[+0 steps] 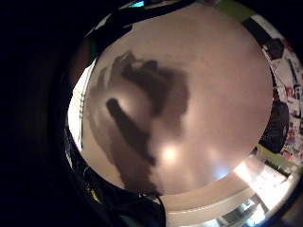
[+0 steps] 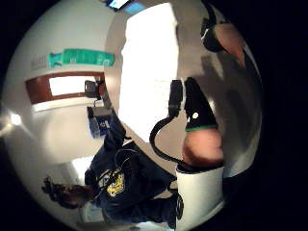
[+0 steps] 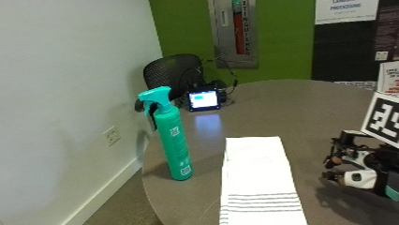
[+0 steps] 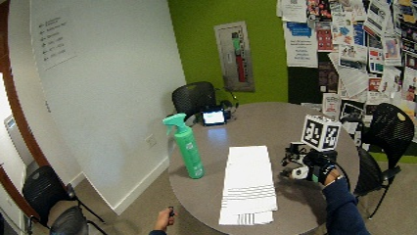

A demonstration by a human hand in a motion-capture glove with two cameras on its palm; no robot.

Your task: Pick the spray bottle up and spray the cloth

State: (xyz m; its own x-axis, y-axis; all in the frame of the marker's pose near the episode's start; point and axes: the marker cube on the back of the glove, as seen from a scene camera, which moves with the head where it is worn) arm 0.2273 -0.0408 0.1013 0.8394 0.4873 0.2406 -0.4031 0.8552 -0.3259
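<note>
Gloved and hovering just above the table (image 3: 293,101), the right hand (image 4: 317,166) is sitting to the side of the cloth (image 3: 259,183) — apart from it, touching neither the cloth nor the bottle. Its fingers are hanging loosely bent, with nothing between them; the little-finger palm view is showing only bare tabletop and the hand's own shadow. Across the cloth from the hand, the teal spray bottle (image 3: 171,136) is standing upright near the table's edge, well apart from the glove, its trigger head pointing toward the white wall (image 3: 69,93). The white cloth is lying flat and folded lengthwise between bottle and hand — grey stripes are running across its near end. Farther back on the table, a small device with a lit screen (image 3: 203,100) is standing beside a black mesh chair (image 3: 171,70).
</note>
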